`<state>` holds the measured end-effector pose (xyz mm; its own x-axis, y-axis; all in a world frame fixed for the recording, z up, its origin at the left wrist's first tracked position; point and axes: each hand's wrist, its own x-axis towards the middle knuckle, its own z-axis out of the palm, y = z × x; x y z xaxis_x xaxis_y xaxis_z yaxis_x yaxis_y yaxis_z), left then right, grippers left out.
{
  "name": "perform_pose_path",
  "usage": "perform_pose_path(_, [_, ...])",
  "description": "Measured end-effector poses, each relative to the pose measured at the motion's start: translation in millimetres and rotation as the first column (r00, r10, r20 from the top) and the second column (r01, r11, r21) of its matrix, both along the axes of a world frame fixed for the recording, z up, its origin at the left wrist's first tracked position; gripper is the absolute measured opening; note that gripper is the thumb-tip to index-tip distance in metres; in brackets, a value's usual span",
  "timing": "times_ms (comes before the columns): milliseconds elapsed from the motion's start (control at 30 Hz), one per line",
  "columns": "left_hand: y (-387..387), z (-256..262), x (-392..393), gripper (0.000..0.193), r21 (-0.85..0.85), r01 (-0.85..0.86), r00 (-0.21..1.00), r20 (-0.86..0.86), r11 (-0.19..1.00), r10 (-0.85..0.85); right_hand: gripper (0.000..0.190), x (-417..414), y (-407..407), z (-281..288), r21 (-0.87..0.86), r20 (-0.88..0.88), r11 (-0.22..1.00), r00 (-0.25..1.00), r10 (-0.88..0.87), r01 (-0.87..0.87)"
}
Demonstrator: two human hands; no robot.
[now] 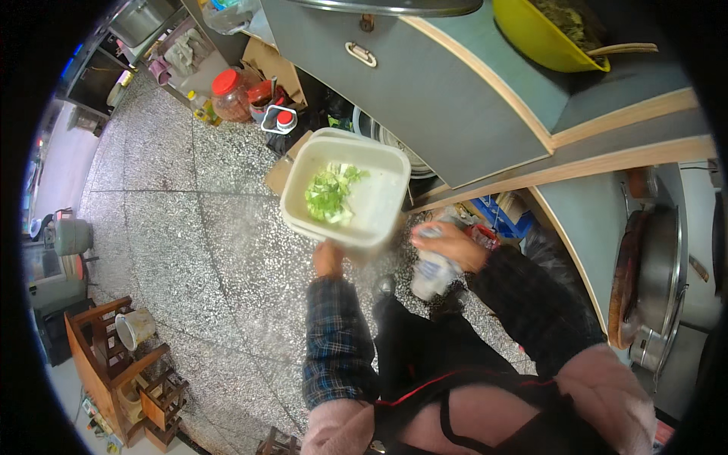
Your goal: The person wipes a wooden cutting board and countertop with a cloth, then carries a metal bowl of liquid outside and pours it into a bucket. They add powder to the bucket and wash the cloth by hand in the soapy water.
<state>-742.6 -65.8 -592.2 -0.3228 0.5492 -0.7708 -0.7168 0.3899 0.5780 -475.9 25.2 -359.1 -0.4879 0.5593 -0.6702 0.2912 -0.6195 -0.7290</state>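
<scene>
My left hand (328,259) grips the near rim of a white rectangular plastic basin (378,187), its fingers hidden beneath. A second pale rim shows under the basin, so two seem to be stacked. Chopped green leafy vegetable (331,196) lies in a small heap on the left of the basin's floor. To the right of the basin, my right hand (458,245) is closed on a crumpled white cloth or bag (433,273) with bluish marks, blurred and hanging down. My sleeves are dark, the left one plaid.
A grey cabinet door (409,85) stands beyond the basin. On the counter sits a yellow bowl (534,40) of food. Red-lidded jars (226,94) and an oil bottle (202,108) crowd the terrazzo floor (239,239). Wooden stools (108,364) stand at left, a blue crate (503,213) under the counter.
</scene>
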Motion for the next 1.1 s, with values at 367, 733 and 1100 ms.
perform_pose_path(367, [17,31,11,0.032,0.160,-0.204,0.978,-0.017,0.966,0.209,0.037,-53,28,-22,-0.021,-0.054,0.985,0.984,-0.171,0.170])
perform_pose_path(733, [-120,183,46,0.035,0.228,0.036,0.879,-0.470,0.973,0.078,0.039,74,-57,116,0.017,-0.089,0.999,0.995,-0.041,0.043])
perform_pose_path(1100, [-202,335,174,0.030,0.220,0.302,0.933,-0.270,0.928,-0.239,0.046,321,-217,254,0.213,0.050,0.861,0.875,-0.481,0.461])
